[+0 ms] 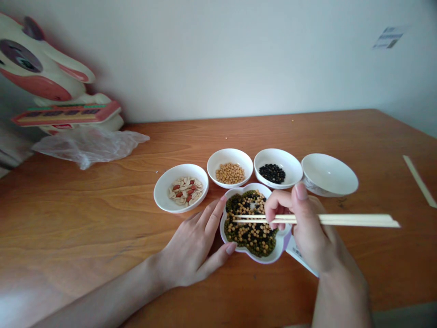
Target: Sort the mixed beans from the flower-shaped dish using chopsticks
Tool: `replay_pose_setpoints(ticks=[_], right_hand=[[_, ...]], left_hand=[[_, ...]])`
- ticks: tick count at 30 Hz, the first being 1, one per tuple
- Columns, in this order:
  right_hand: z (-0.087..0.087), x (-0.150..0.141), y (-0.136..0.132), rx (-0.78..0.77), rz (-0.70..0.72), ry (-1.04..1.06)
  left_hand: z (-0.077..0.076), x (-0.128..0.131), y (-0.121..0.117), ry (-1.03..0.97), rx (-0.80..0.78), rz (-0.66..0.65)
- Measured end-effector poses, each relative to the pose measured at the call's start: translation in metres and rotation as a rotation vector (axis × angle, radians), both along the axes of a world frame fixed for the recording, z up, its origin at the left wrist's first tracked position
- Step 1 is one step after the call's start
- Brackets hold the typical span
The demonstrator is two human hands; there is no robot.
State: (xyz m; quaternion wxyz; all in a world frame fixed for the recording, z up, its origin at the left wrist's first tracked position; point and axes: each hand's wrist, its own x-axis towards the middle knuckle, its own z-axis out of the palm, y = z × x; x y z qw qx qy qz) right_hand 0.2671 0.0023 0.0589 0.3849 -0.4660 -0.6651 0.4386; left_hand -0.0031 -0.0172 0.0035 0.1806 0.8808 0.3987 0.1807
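Observation:
My right hand (309, 228) grips a pair of wooden chopsticks (355, 220), their tips down among mixed beans in a flower-shaped dish (264, 260). Yellow soybeans (252, 231), black beans and small green beans lie together in it. The fingers of my left hand (198, 241) are spread, with fingertips and thumb against the dish's left rim. Behind the dish stand a white bowl (160, 196) of seeds and peanuts, a bowl (213, 161) of soybeans and a bowl (261, 157) of black beans. At the right of the row is a bowl (329, 175) with nothing visible inside.
A cow-shaped toy keyboard (68, 114) and a crumpled clear plastic bag (92, 146) are at the back left. A pale strip (419, 181) lies at the far right of the wooden table (85, 223). Partly under the dish is a flat printed item (300, 257).

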Motion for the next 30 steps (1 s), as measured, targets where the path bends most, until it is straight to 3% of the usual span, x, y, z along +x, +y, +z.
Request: replay_pose_setpoints(ticks=[11, 30], right_hand=[[-0.0002, 0.0016, -0.0032, -0.063, 0.013, 0.058], [0.0008, -0.0025, -0.0014, 0.020, -0.029, 0.005]], left_hand=[[0.0002, 0.0012, 0.0004, -0.001, 0.003, 0.000], [0.0012, 0.0016, -0.0004, 0.002, 0.025, 0.005]])
